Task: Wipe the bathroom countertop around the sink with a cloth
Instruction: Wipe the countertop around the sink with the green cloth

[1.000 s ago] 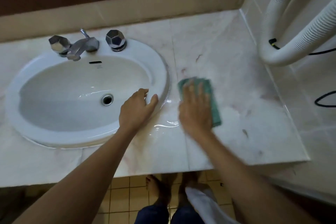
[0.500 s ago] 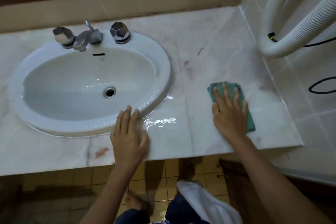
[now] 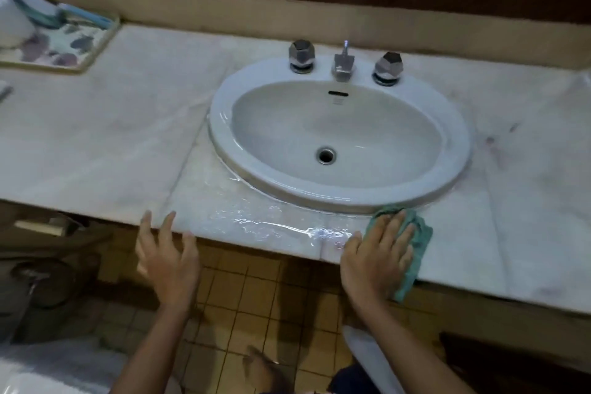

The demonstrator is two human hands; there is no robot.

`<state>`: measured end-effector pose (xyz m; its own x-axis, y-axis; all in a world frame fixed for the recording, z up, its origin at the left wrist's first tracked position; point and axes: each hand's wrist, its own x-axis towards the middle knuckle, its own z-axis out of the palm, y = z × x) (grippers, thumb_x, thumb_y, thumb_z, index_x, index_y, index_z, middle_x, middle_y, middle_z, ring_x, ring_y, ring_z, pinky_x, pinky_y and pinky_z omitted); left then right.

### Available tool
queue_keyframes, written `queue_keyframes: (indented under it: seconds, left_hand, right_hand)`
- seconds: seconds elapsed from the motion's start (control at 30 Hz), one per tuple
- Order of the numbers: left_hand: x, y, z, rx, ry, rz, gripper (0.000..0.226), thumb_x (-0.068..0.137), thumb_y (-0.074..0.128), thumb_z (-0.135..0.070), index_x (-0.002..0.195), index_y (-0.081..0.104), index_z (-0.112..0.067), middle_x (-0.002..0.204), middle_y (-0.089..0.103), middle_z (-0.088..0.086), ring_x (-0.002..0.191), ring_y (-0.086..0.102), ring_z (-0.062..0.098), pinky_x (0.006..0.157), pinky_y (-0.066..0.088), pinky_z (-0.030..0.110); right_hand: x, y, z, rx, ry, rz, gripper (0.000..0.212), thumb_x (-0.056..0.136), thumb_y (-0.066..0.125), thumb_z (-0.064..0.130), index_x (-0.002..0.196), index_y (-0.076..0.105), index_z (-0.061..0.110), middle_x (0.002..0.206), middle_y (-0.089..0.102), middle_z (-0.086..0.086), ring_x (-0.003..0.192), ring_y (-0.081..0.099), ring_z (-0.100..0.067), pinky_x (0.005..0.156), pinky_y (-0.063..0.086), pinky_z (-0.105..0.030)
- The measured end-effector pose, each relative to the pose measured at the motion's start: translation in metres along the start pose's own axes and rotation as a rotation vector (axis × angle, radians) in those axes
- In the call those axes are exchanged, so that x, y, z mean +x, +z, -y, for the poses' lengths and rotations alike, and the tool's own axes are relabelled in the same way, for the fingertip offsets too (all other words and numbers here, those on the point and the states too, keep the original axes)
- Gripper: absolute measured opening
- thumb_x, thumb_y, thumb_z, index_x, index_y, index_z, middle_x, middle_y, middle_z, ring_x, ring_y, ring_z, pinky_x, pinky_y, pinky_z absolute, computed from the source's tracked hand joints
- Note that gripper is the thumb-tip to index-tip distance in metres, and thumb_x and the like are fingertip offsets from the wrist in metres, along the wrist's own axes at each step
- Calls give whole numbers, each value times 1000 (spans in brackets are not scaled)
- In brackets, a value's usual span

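While the right hand [image 3: 377, 253] is pressing flat on the green cloth [image 3: 419, 241], fingers straight and slightly apart, the cloth is lying on the marble countertop [image 3: 96, 137] at the front right of the sink [image 3: 224, 125], its far edge touching the sink rim.

Change from half a second ago: the cloth was then lying well to the right of the sink, apart from the rim; it is now sitting against the rim, with its near corner hanging past the countertop's front edge.

The left hand [image 3: 166, 256] is holding nothing, its fingers spread and straight. It was resting in front of the sink, just beside the rim; it is now lying front left of the sink at the countertop's edge, fingertips overlapping the marble. Contact there: cannot tell.

A water film [image 3: 281, 225] is glistening on the marble in front of the sink, between the two hands.

The view is also differing: the sink is now sitting right of centre, and a patterned tray [image 3: 64, 48] is showing far to the left of the sink. Behind the basin, the chrome faucet [image 3: 343, 65] is standing between two faceted knobs [image 3: 301, 56]. Yellow floor tiles [image 3: 256, 291] are showing below the countertop in front of the sink.
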<state>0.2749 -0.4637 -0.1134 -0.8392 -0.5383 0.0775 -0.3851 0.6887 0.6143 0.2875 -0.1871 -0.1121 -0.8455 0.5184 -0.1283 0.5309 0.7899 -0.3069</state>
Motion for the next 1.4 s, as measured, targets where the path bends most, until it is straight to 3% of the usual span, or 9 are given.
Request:
queue_keyframes:
  seconds: [0.27, 0.43, 0.7, 0.87, 0.93, 1.0, 1.1, 1.23, 1.4]
  left_hand:
    - [115, -44, 91, 216, 32, 183, 58, 96, 46, -41, 149, 32, -20, 162, 13, 1, 149, 5, 24, 111, 17, 57]
    - [119, -50, 104, 292, 183, 186, 73, 89, 28, -58, 145, 41, -14, 158, 25, 10, 147, 16, 24, 106, 32, 50]
    - [125, -53, 108, 300, 203, 225, 69, 87, 32, -56, 138, 53, -13, 153, 36, 14, 142, 33, 29, 96, 44, 45]
    - [139, -69, 113, 168, 189, 391, 71, 92, 33, -58, 154, 7, -32, 160, -15, -7, 146, -15, 11, 116, 16, 40]
    - [142, -83, 114, -177, 38, 417, 56, 97, 50, -36, 147, 26, -41, 158, 3, -21, 147, -1, 4, 118, 20, 40]
    - [134, -95, 124, -507, -94, 254, 38, 96, 55, -16, 121, 56, -43, 150, 34, -22, 142, 26, 5, 112, 33, 32]
    - [117, -105, 146, -419, -69, 85, 42, 88, 63, -2, 107, 60, -39, 141, 41, -15, 134, 38, 10, 89, 32, 6]
    - [135, -114, 167, -337, -93, 49, 47, 87, 64, -2, 121, 57, -34, 146, 35, -10, 136, 32, 10, 90, 29, 5]
    - [205, -120, 176, -319, -162, 76, 44, 94, 59, -17, 134, 52, -33, 152, 27, -16, 136, 34, 10, 104, 34, 29]
  right_hand:
    - [-77, 56, 147, -23, -155, 76, 75, 87, 24, 47, 149, 29, 5, 158, 18, -16, 145, 16, -36, 115, 18, -53]
    - [-63, 76, 237, -68, -423, 209, 70, 93, 5, 54, 153, -9, 19, 160, -15, -3, 148, -6, -25, 118, -8, -42]
    - [15, 116, 376, -89, -538, 204, 66, 98, 18, 51, 154, 4, 18, 162, -6, -4, 148, -6, -24, 119, -3, -42]
    - [-19, 130, 415, -62, -954, 384, 54, 103, 18, 37, 154, 6, 23, 161, -9, 4, 148, -11, -17, 119, -5, -39]
    - [-62, 132, 402, -13, -1032, 412, 53, 102, 17, 36, 153, 10, 26, 161, -7, 7, 148, -9, -14, 120, -3, -37]
    - [-97, 127, 379, 25, -1080, 465, 56, 98, 11, 39, 153, 12, 29, 161, -5, 10, 147, -10, -10, 119, -4, -36]
    - [-105, 111, 331, -5, -1172, 487, 61, 92, 1, 47, 152, 8, 37, 158, -9, 19, 145, -15, -3, 118, -8, -31]
    - [-45, 99, 302, -63, -1015, 352, 61, 91, 3, 51, 151, 7, 41, 157, -11, 20, 146, -13, -6, 116, -8, -29]
    - [51, 119, 357, -215, -732, 104, 59, 98, 18, 42, 154, 12, 24, 162, 1, -1, 148, 5, -26, 119, 7, -42]
